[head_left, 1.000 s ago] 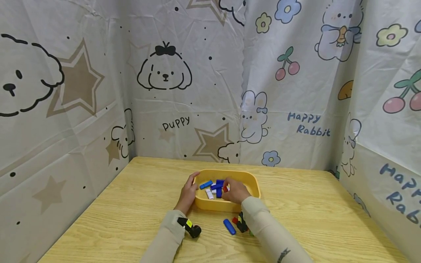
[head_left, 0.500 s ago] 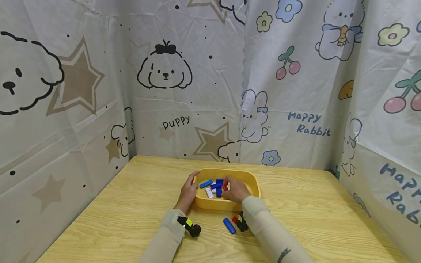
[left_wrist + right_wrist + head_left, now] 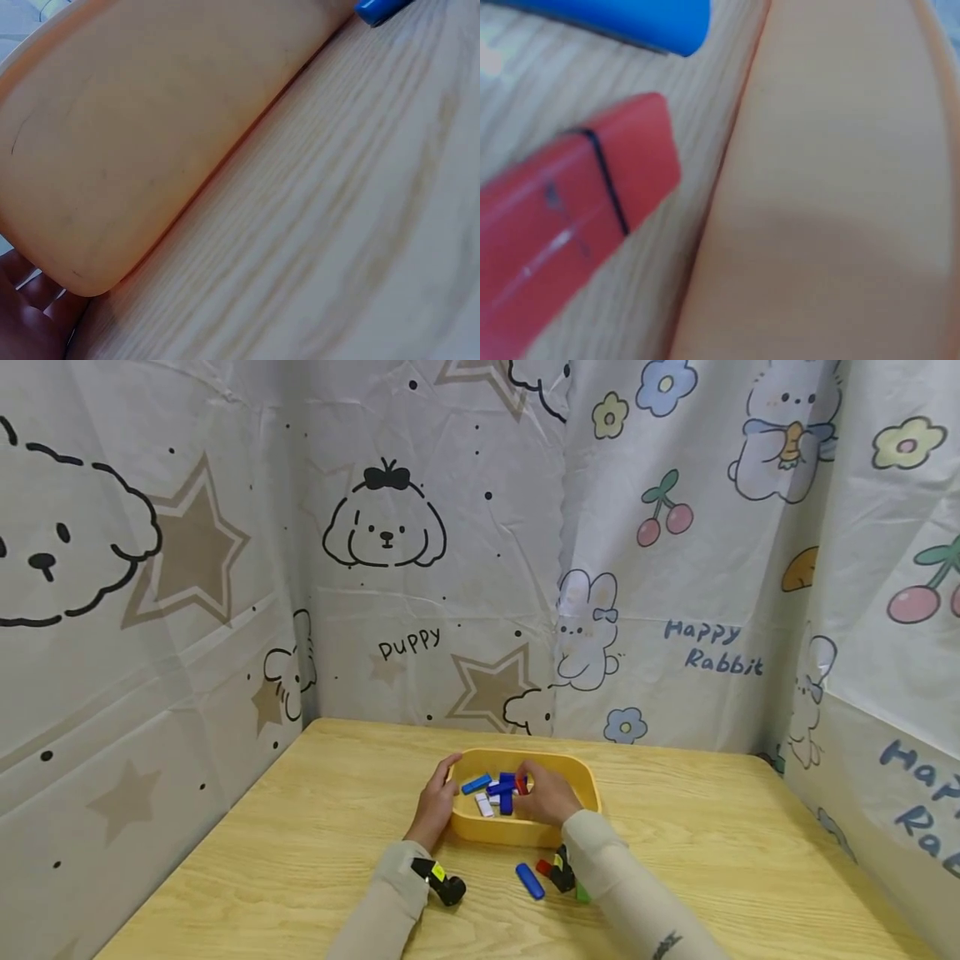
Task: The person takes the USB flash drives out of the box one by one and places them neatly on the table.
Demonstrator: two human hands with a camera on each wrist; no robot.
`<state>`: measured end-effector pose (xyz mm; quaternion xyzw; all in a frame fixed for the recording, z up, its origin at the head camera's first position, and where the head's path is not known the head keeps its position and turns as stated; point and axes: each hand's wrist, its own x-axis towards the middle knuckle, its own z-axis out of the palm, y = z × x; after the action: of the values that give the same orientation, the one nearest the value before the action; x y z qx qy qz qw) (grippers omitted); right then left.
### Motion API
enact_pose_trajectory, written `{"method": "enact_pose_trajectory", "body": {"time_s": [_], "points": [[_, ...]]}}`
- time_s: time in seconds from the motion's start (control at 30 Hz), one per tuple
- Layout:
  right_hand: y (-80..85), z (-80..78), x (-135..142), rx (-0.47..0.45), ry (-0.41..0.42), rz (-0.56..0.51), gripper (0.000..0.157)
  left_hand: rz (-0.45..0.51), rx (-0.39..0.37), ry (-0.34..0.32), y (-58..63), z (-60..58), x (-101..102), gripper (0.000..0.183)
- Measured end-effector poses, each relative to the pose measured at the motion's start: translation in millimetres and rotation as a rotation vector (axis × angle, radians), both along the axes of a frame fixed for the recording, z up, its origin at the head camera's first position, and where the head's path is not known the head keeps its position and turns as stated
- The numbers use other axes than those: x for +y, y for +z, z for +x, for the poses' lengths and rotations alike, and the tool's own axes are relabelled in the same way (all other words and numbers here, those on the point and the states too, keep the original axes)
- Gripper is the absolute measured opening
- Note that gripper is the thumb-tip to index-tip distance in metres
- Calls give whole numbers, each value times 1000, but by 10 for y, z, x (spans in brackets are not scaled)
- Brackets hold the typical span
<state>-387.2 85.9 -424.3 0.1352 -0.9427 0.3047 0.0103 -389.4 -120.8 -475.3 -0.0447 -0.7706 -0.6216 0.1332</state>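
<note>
A yellow plastic tray [image 3: 510, 835] stands on the table with several small blue and white capped sticks in it, shaped like USB sticks. My left hand [image 3: 433, 802] holds the tray's left end, and in the left wrist view its fingers [image 3: 34, 292] lie against the outer wall. Over the right part of the tray, my right hand [image 3: 549, 795] pinches a small red stick [image 3: 522, 786] beside the blue pile. Among the pieces inside are a light blue stick [image 3: 476, 784], a white stick [image 3: 484, 805] and a dark blue stick [image 3: 506, 802]. The right palm hides some contents.
In front of the tray a blue stick [image 3: 529, 881] lies on the wooden table [image 3: 337, 793]. Near it are another red stick [image 3: 577, 202], seen large in the right wrist view, and a green piece [image 3: 582, 893] partly under the right sleeve. Patterned curtains [image 3: 420, 593] enclose the table's back and sides.
The head view has shifted slightly, moving the whole scene a little right and down. Both hands keep nearly the same places, the right one still pinching the red stick.
</note>
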Motion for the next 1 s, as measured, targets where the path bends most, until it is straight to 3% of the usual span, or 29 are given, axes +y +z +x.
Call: {"method": "enact_pose_trajectory", "body": {"time_s": [0.23, 0.57, 1.0], "points": [[159, 55, 98, 39, 29, 12, 34, -1, 7, -13, 9, -9, 17, 54], [360, 198, 181, 26, 35, 23, 35, -6, -8, -12, 16, 9, 2, 53], [539, 520, 145, 23, 92, -39, 35, 7, -41, -16, 28, 5, 4, 54]]}}
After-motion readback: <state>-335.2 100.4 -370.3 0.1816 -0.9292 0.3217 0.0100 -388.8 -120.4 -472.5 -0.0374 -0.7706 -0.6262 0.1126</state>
